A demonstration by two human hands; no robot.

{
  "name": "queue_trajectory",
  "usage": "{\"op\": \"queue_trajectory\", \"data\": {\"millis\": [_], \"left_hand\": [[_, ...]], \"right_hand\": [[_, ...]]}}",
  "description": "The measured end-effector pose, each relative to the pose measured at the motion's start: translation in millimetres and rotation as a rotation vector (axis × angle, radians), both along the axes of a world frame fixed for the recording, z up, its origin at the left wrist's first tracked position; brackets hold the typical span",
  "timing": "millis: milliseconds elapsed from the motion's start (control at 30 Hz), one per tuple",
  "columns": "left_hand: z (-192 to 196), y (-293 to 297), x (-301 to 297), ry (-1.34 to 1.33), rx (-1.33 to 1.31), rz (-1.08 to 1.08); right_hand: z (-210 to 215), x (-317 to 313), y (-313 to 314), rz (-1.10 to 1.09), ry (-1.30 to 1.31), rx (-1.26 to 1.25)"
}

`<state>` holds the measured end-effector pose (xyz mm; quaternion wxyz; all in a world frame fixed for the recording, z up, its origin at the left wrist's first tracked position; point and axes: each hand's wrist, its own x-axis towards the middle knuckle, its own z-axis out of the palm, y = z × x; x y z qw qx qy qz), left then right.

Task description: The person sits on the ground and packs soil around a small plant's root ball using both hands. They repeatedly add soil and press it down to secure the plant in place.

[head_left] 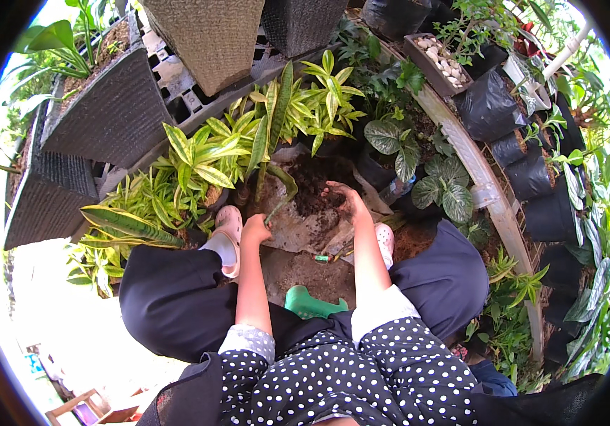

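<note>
My left hand is closed around the end of a long, curved green leaf from a snake plant. Across from it, my right hand is cupped beside a heap of dark soil, its fingers apart and soil on the palm. The heap lies on a dirty, greyish sheet between my feet. Closer to me, a green plastic object rests on the ground; its kind is unclear. A small green-tipped item lies at the sheet's near edge.
Yellow-edged leafy plants crowd the left and far side. Tall grey planters stand behind them on pierced blocks. A curved border runs along the right, with black plant bags beyond. Pink clogs are on my feet.
</note>
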<state>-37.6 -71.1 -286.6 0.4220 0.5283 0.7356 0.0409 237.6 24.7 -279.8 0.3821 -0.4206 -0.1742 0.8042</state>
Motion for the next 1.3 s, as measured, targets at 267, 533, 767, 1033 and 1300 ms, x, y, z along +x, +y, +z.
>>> {"op": "queue_trajectory", "data": {"millis": [267, 533, 767, 1033, 1300], "left_hand": [[6, -1, 48, 0.604, 0.268, -0.234], [14, -11, 30, 0.693, 0.617, -0.427], [23, -4, 11, 0.257, 0.482, -0.101], [56, 39, -17, -0.744, 0.148, 0.360], [154, 83, -29, -0.806, 0.107, 0.146]], "right_hand": [[27, 4, -5, -0.168, 0.136, -0.001], [27, 9, -13, -0.319, 0.468, -0.014], [36, 16, -19, -0.271, 0.580, 0.061], [60, 6, -25, -0.222, 0.543, 0.186], [111, -2, -4, 0.002, 0.255, 0.330]]}}
